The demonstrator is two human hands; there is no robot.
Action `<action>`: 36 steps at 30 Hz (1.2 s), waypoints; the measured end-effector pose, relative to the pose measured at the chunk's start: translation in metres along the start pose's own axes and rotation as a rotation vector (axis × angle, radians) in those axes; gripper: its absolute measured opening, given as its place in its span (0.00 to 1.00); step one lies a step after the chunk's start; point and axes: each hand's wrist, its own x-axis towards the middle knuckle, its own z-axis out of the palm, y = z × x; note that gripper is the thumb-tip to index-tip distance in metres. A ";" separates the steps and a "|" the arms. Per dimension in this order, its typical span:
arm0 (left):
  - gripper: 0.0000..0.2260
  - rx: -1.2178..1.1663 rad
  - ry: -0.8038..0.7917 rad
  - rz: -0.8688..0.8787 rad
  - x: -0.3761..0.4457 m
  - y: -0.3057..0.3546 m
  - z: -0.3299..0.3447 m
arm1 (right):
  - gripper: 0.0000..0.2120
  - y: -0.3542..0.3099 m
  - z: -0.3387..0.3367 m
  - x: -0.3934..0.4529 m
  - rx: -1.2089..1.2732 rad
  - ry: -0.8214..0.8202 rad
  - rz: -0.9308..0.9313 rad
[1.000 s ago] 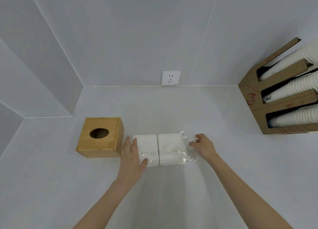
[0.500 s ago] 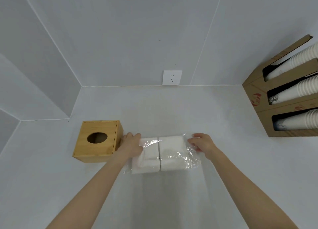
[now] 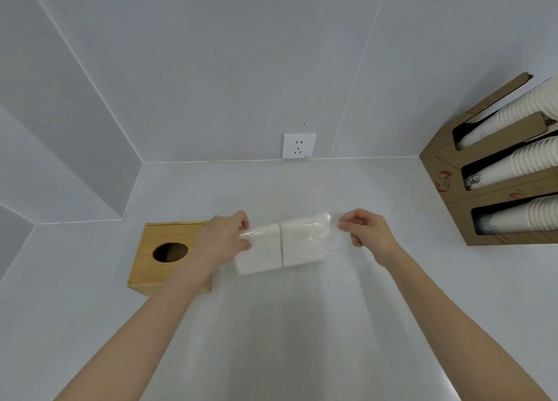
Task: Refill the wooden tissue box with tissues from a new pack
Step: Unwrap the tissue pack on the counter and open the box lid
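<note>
A pack of white tissues (image 3: 283, 243) in clear plastic wrap is held a little above the white counter, tilted with its right end higher. My left hand (image 3: 225, 237) grips the pack's left end. My right hand (image 3: 367, 230) pinches the loose wrap at the right end. The wooden tissue box (image 3: 164, 257), with an oval hole in its lid, stands on the counter just left of the pack; my left forearm covers its right side.
A cardboard dispenser (image 3: 447, 183) with stacks of white paper cups stands at the right. A white wall socket (image 3: 299, 145) sits on the back wall above the counter (image 3: 287, 325). Walls close in at the back and left.
The pack lay flat on the counter under my left palm; now both hands have taken hold of its ends and raised it off the surface.
</note>
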 end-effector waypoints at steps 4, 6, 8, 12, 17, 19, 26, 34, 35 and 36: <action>0.12 0.196 0.360 0.250 -0.014 0.003 -0.001 | 0.09 0.000 -0.006 -0.010 -0.049 -0.014 -0.132; 0.15 0.220 0.469 0.277 -0.023 0.001 0.014 | 0.09 0.015 -0.003 -0.015 -0.104 0.016 -0.144; 0.17 0.216 0.476 0.271 -0.031 -0.002 0.035 | 0.10 0.034 0.003 -0.019 -0.176 0.042 -0.136; 0.21 0.196 0.366 0.253 -0.044 -0.009 0.069 | 0.14 0.075 0.009 -0.028 -0.374 0.023 -0.104; 0.23 0.151 0.254 0.233 -0.055 -0.018 0.086 | 0.21 0.092 0.007 -0.036 -0.609 0.002 -0.133; 0.21 0.073 0.258 0.212 -0.054 -0.019 0.083 | 0.22 0.086 0.008 -0.034 -0.655 0.016 -0.154; 0.31 0.189 0.033 0.167 -0.024 -0.024 0.078 | 0.24 0.056 0.038 -0.017 -0.847 -0.165 -0.252; 0.06 0.071 0.164 0.248 -0.038 -0.024 0.071 | 0.01 0.054 0.035 -0.033 -0.790 -0.150 -0.329; 0.05 0.050 0.171 0.279 -0.043 -0.025 0.068 | 0.02 0.052 0.029 -0.037 -0.748 -0.187 -0.290; 0.05 0.021 0.172 0.308 -0.049 -0.026 0.065 | 0.03 0.051 0.024 -0.042 -0.716 -0.214 -0.259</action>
